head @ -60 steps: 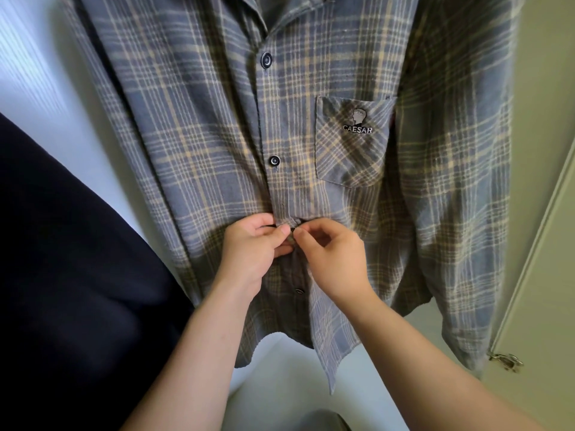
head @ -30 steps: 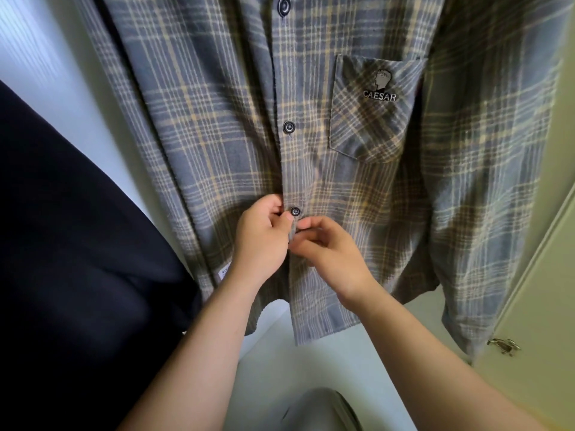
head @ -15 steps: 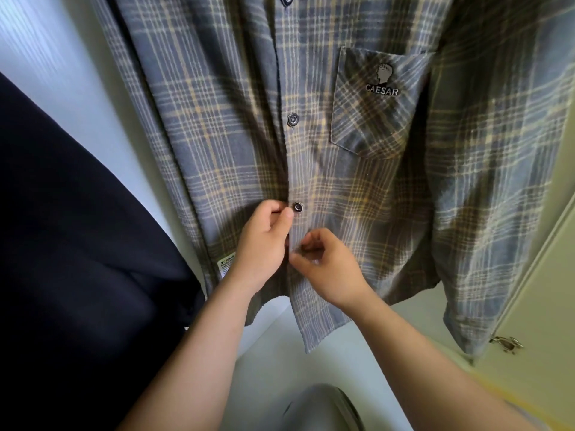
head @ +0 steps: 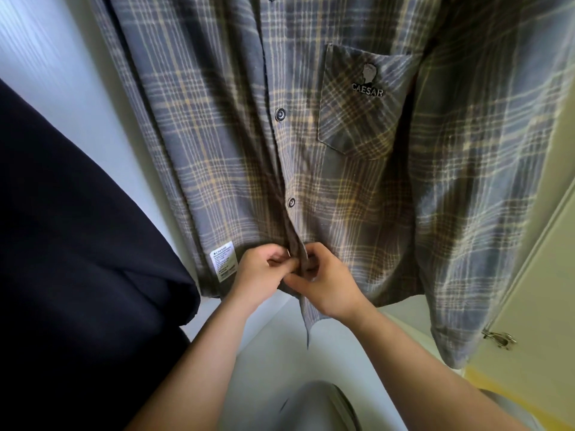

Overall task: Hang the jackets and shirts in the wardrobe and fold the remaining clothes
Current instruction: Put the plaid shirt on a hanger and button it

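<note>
The grey-and-yellow plaid shirt (head: 217,135) hangs upright in front of me. At the shirt's front opening, near its hem, my left hand (head: 258,275) and right hand (head: 326,284) both pinch the fabric edges, fingers curled and touching each other. A white care label (head: 223,261) lies at the shirt's hem, just beside my left hand. A dark garment (head: 77,244) hangs left of the shirt.

I see a white-panelled wardrobe interior (head: 62,73) carrying everything here: a grey-blue and tan plaid flannel shirt (head: 357,197) hangs down its middle. A dark navy cloth garment (head: 77,259) hangs just beside it on the left, and whatever they hang from is above my view. On the right stands the pale cream wardrobe door (head: 535,290) with a small metal fitting (head: 497,339). Near me, by the white bottom panel (head: 273,353), a grey rounded shape (head: 317,405) shows; I cannot tell what it is.
</note>
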Available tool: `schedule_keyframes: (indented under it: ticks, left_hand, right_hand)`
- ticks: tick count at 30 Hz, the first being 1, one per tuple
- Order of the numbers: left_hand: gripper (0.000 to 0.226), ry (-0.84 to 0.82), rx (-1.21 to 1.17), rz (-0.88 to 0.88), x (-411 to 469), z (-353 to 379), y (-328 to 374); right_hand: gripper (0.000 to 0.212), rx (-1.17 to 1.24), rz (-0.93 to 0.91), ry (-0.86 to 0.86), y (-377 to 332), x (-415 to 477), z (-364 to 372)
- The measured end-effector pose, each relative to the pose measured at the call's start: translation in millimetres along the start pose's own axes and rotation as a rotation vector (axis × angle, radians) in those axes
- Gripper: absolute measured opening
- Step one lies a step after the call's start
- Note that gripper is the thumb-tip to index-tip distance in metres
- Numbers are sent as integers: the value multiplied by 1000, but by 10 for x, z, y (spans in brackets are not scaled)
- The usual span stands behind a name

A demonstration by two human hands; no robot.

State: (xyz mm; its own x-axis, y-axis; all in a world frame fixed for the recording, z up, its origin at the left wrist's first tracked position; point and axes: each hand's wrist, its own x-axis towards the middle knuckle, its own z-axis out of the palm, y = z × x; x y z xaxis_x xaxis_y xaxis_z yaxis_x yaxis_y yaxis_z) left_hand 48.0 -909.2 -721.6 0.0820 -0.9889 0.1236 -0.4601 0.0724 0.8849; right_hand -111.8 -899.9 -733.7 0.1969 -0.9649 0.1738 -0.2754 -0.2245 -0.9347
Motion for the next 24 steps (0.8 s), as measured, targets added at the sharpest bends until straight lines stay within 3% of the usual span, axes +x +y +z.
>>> schedule_keyframes:
  ticks: [1, 5, 9, 14, 21, 24]
  left_hand:
    - [10, 34, 12, 8, 0, -8, -28]
    - [24, 170, -131, 18, -39, -42, -119]
    - [23, 206, -196, 106, -110, -2, -173]
    - [33, 255, -105, 106, -88, 97, -69]
    - [12, 315, 86, 186, -81, 128, 0]
    - [16, 363, 85, 200, -142, 119, -18]
  right_hand:
    - [14, -35, -9, 27, -2, -3, 0]
    - [33, -153, -24, 208, 17, -3, -27]
    - [23, -135, 16, 243, 21, -18, -85]
    - [22, -52, 36, 273, 21, -14, -67]
    - [22, -167, 35, 258, 39, 10, -67]
    - [18, -165, 73, 300, 21, 5, -78]
